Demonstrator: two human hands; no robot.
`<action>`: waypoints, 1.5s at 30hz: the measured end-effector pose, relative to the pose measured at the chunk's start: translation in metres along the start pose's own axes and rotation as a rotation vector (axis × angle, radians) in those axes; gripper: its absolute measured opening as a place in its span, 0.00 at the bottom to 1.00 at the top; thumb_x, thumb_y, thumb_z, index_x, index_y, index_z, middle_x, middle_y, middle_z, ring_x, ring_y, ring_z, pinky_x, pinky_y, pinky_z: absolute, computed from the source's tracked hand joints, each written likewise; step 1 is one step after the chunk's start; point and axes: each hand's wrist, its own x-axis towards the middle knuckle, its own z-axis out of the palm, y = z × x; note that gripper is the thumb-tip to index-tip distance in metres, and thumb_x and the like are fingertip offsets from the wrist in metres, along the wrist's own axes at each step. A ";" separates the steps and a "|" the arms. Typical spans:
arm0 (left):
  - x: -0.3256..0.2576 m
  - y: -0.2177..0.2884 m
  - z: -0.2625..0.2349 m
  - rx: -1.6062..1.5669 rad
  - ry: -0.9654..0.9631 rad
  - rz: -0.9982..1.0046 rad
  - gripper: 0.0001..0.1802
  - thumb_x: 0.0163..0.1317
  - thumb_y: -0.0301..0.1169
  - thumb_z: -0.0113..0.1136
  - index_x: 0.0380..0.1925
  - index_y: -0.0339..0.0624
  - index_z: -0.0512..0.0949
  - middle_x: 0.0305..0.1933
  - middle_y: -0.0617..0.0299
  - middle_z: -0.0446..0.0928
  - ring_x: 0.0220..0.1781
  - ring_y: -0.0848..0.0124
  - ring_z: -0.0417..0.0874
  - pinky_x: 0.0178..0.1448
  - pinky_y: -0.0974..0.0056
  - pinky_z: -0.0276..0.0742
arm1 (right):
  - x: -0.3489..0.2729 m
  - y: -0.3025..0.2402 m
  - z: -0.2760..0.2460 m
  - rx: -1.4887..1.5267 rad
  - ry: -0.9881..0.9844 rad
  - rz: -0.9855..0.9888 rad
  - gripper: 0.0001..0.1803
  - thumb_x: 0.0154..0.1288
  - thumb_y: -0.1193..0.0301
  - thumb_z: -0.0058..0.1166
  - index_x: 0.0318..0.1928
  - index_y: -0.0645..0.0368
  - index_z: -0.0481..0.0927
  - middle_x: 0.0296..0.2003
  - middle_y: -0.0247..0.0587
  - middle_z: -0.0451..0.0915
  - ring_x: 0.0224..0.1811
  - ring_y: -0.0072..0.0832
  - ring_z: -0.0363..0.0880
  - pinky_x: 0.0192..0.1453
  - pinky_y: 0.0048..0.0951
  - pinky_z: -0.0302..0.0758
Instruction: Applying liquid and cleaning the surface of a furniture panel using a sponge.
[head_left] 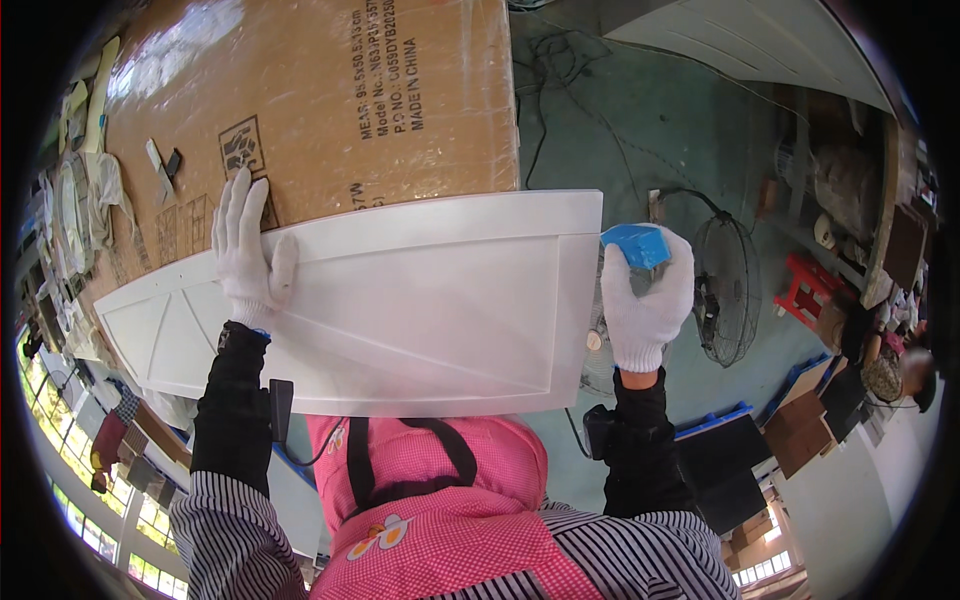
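A long white panel point(430, 290) with raised frame strips lies across a big cardboard box, its near edge by my pink apron. My left hand point(245, 245), in a white knit glove, rests on the panel towards its left part. Those fingers are stretched out past the far edge, over the cardboard. At the panel's right end my right hand point(648, 305), gloved the same way, grips a blue block point(638, 245) between thumb and fingers. The block is at the panel's far right corner; whether it touches the edge I cannot tell.
The wrapped cardboard box point(310, 100) carries a small dark and light tool point(165, 168) at left. Right of the panel, a black floor fan point(725, 290) and a red stool point(805, 290) stand on the green floor. Cables point(560, 70) trail across it. Another person point(900, 375) is far right.
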 end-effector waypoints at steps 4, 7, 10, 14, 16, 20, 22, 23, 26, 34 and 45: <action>-0.001 -0.002 -0.002 0.005 -0.004 -0.002 0.36 0.68 0.44 0.54 0.73 0.41 0.67 0.79 0.47 0.64 0.81 0.44 0.61 0.82 0.43 0.53 | 0.001 -0.001 0.000 -0.048 -0.062 0.043 0.20 0.54 0.79 0.71 0.48 0.62 0.80 0.42 0.42 0.82 0.41 0.37 0.83 0.47 0.34 0.78; 0.001 -0.002 -0.001 0.000 0.002 0.003 0.36 0.67 0.44 0.55 0.73 0.41 0.68 0.79 0.47 0.64 0.80 0.44 0.61 0.83 0.43 0.53 | 0.002 0.004 -0.001 -0.080 0.051 -0.003 0.20 0.54 0.79 0.71 0.48 0.61 0.81 0.41 0.41 0.82 0.41 0.36 0.82 0.47 0.34 0.78; 0.000 -0.002 -0.001 -0.002 0.007 0.005 0.36 0.66 0.43 0.55 0.72 0.41 0.68 0.79 0.47 0.64 0.80 0.44 0.62 0.82 0.43 0.53 | 0.002 0.001 0.000 -0.014 0.066 0.053 0.19 0.54 0.79 0.71 0.48 0.62 0.81 0.41 0.40 0.82 0.40 0.35 0.82 0.47 0.33 0.78; -0.002 -0.003 -0.001 0.009 0.004 -0.007 0.36 0.65 0.41 0.56 0.72 0.41 0.68 0.79 0.48 0.65 0.80 0.44 0.62 0.82 0.43 0.54 | 0.003 0.005 -0.001 -0.011 -0.061 0.057 0.20 0.56 0.77 0.71 0.50 0.62 0.80 0.41 0.39 0.82 0.41 0.33 0.82 0.49 0.33 0.78; -0.002 -0.003 -0.002 0.006 0.009 -0.004 0.36 0.64 0.40 0.56 0.72 0.41 0.68 0.79 0.48 0.65 0.80 0.44 0.62 0.82 0.43 0.54 | 0.009 0.007 -0.001 -0.070 0.067 0.092 0.20 0.58 0.77 0.70 0.51 0.63 0.79 0.41 0.38 0.82 0.41 0.30 0.81 0.50 0.32 0.78; -0.001 -0.002 -0.002 0.004 0.004 0.002 0.35 0.65 0.40 0.56 0.72 0.41 0.68 0.79 0.48 0.65 0.80 0.44 0.62 0.82 0.44 0.54 | 0.025 -0.003 -0.001 0.349 0.066 0.403 0.20 0.64 0.77 0.67 0.55 0.64 0.77 0.43 0.36 0.81 0.45 0.23 0.80 0.50 0.26 0.79; -0.001 -0.001 0.003 0.003 0.000 0.011 0.35 0.66 0.40 0.55 0.73 0.41 0.68 0.79 0.47 0.65 0.80 0.44 0.62 0.82 0.44 0.54 | 0.026 0.001 -0.001 0.304 0.053 0.424 0.19 0.68 0.75 0.65 0.57 0.64 0.76 0.45 0.36 0.81 0.46 0.21 0.79 0.50 0.25 0.79; -0.003 0.000 0.000 0.001 -0.005 0.015 0.34 0.67 0.40 0.55 0.73 0.41 0.68 0.79 0.47 0.64 0.80 0.44 0.62 0.82 0.44 0.54 | 0.025 0.000 -0.006 0.385 0.045 0.473 0.16 0.70 0.74 0.63 0.55 0.64 0.77 0.48 0.38 0.82 0.47 0.22 0.80 0.53 0.27 0.78; 0.001 -0.001 0.002 0.003 0.034 0.062 0.33 0.73 0.41 0.50 0.73 0.38 0.66 0.79 0.44 0.64 0.80 0.44 0.61 0.82 0.44 0.54 | 0.014 0.019 -0.022 0.449 0.040 0.510 0.13 0.74 0.73 0.59 0.55 0.64 0.78 0.50 0.39 0.83 0.48 0.24 0.81 0.54 0.28 0.78; -0.007 -0.003 0.007 -0.031 0.048 0.087 0.33 0.75 0.47 0.52 0.74 0.42 0.67 0.79 0.48 0.64 0.81 0.46 0.61 0.82 0.46 0.53 | -0.052 0.041 -0.081 0.753 0.146 0.712 0.11 0.76 0.72 0.56 0.54 0.62 0.77 0.46 0.39 0.83 0.46 0.27 0.83 0.50 0.30 0.79; -0.013 -0.017 0.005 -0.042 0.220 0.105 0.30 0.65 0.45 0.64 0.63 0.43 0.75 0.72 0.46 0.73 0.76 0.46 0.68 0.79 0.43 0.60 | -0.190 -0.070 -0.037 0.923 0.033 0.635 0.08 0.78 0.72 0.49 0.51 0.61 0.77 0.41 0.33 0.79 0.43 0.21 0.78 0.52 0.30 0.76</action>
